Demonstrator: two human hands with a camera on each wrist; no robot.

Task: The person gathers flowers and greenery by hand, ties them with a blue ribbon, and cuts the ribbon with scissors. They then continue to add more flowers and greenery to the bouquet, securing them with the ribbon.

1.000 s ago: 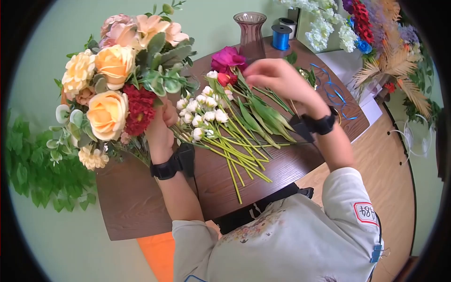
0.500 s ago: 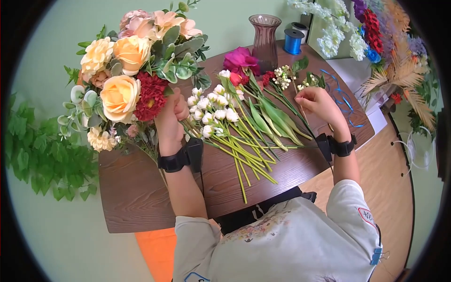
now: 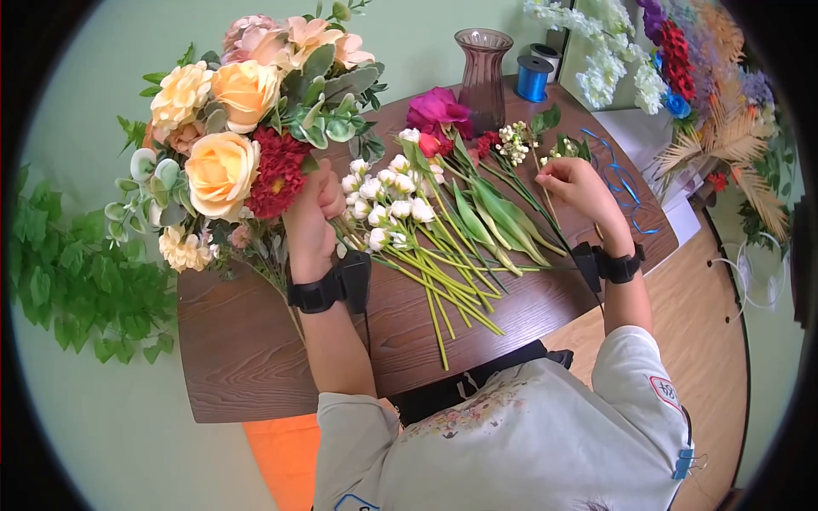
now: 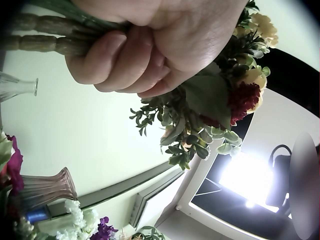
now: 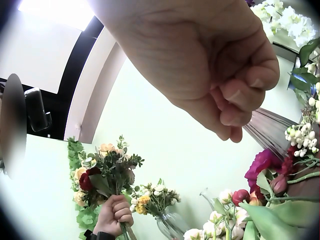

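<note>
My left hand (image 3: 313, 204) grips the gathered stems (image 4: 47, 44) of a large bouquet (image 3: 223, 176) and holds it up over the table's left side. Peach roses, a dark red bloom and grey-green leaves crowd its head. My right hand (image 3: 581, 189) hovers over the stems on the right, its fingers loosely curled and nothing visible in its grasp in the right wrist view. A thin brown stem (image 3: 550, 204) passes by its fingertips in the head view, near white berry sprigs (image 3: 515, 143). White blossoms (image 3: 388, 200) and green-leaved tulips (image 3: 494, 223) lie between the hands.
A magenta bloom (image 3: 439, 109) lies before a pinkish glass vase (image 3: 483, 81). Behind are a blue ribbon spool (image 3: 533, 79) and a loose blue ribbon (image 3: 625, 189). Assorted flowers (image 3: 711, 111) stand at the right, ivy (image 3: 81, 281) hangs left of the table (image 3: 247, 366).
My right hand has moved right, from near the magenta bloom to the brown stem, and has hardly moved over the last half second. The left hand still holds the bouquet.
</note>
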